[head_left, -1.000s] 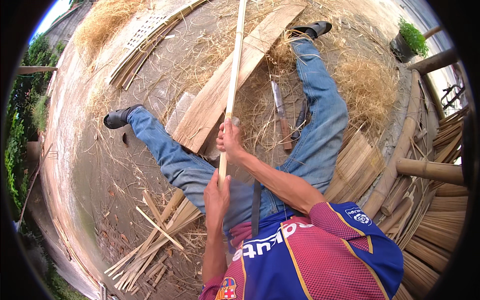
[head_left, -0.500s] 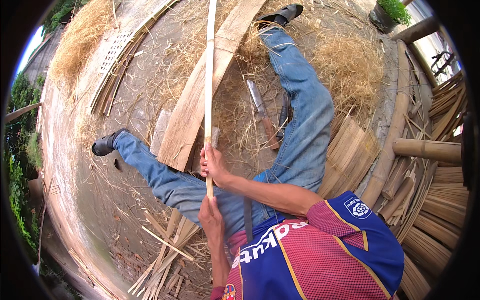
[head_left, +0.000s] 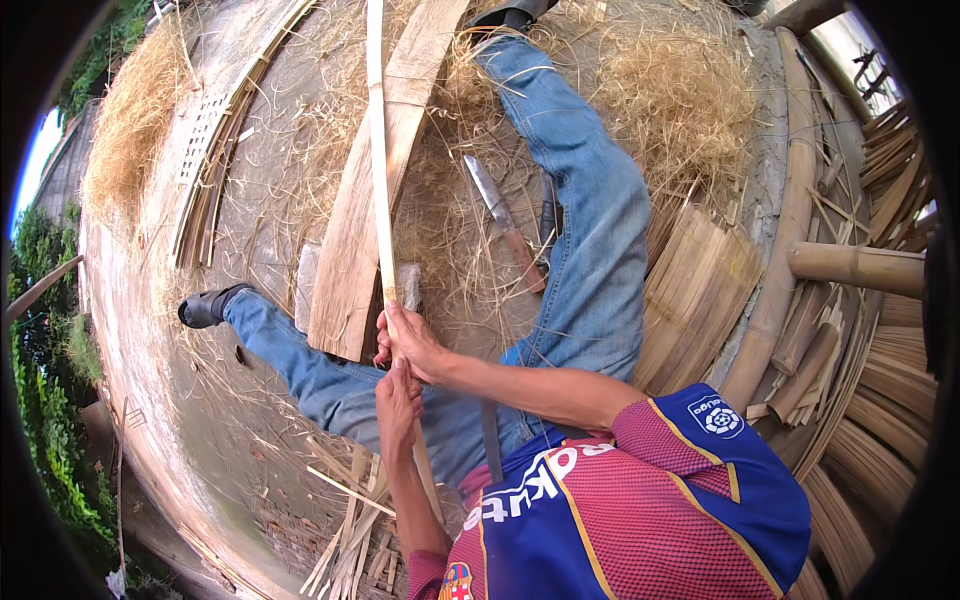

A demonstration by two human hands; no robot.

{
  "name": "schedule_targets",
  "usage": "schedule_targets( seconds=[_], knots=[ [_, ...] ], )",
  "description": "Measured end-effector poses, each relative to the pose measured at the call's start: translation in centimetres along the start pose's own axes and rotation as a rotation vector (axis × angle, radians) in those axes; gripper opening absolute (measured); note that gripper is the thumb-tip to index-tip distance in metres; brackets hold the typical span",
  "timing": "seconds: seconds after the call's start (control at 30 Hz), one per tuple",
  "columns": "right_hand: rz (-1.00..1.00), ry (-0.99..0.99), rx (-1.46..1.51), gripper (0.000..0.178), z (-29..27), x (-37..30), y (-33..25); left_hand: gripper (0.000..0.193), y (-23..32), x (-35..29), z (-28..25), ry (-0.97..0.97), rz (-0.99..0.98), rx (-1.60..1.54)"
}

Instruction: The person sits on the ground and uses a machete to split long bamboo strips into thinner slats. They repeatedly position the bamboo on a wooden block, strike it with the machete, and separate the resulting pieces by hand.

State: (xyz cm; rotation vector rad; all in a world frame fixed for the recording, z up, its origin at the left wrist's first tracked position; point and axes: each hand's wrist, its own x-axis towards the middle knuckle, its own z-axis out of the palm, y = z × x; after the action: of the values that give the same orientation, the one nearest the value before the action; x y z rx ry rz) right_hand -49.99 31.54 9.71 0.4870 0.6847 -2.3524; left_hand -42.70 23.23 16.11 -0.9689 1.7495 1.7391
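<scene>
A long pale bamboo strip runs from the top of the view down between my legs. My right hand is closed round it. Just below and almost touching, my left hand is closed on the same strip, whose tail slants down past the left wrist. Under the strip, a thick wooden plank lies slanted, its lower end near my left thigh. A knife with a wooden handle rests on the ground between my legs. Beside it a dark-handled tool is partly hidden by my right leg.
Heaps of curly shavings cover the ground at upper right, with another pile at far left. Flat split slats lie right of my leg, near a bamboo pole. Loose strips lie at lower left.
The strip has slid down toward my body, so its tail now shows below my left hand. My left hand has come up close to the right one. The whole view has shifted slightly.
</scene>
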Motion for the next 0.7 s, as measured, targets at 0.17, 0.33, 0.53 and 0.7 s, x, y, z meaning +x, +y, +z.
schedule_targets(
  seconds=[0.17,0.33,0.53,0.7],
  knots=[
    [-0.104,0.029,-0.531,0.051,-2.4,0.5,-2.4,0.045,2.3,0.3,-2.3,0.091,0.065,0.115],
    [-0.313,0.019,-1.381,0.029,-9.6,1.9,-11.4,0.047,2.3,2.8,-5.0,0.114,0.057,0.157],
    [-0.321,0.541,-1.779,0.021,-16.6,3.1,-12.8,0.048,1.2,3.9,-4.5,0.119,0.105,0.16],
    [-0.561,0.438,-1.717,0.014,-12.1,3.3,-13.9,0.047,0.5,4.2,-4.6,0.132,0.145,0.126]
  ],
)
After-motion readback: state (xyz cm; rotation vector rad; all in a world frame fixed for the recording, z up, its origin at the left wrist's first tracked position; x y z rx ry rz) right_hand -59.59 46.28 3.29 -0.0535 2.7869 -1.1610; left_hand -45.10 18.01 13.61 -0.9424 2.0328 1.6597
